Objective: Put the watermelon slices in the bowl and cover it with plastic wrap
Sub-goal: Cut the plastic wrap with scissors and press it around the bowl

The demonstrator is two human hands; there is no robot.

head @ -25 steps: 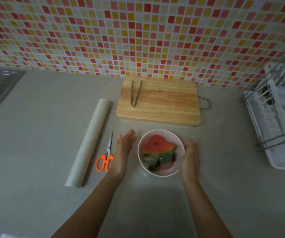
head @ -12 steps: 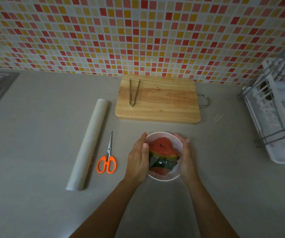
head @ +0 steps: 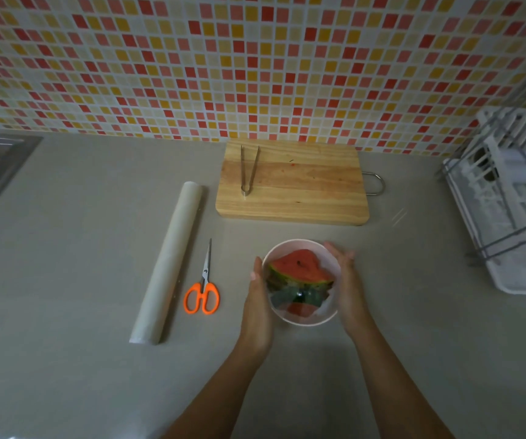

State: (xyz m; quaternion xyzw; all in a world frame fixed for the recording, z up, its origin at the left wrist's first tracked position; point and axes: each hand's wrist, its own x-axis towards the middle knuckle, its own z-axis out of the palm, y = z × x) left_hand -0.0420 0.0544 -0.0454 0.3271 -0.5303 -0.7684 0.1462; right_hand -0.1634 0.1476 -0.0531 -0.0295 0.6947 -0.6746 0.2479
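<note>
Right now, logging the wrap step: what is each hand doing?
Left hand: open, flat against the side of the white round bowl.
Right hand: open, cupping the opposite side.

Grey countertop (head: 65,248) with bowl (head: 325,316), scissors (head: 202,294), wrap roll (head: 168,264), cutting board (head: 299,185).

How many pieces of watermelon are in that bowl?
2 that I can tell apart in the bowl: one watermelon slice lying on top toward the far side, another showing beneath it at the near side. More may be hidden underneath.
</note>
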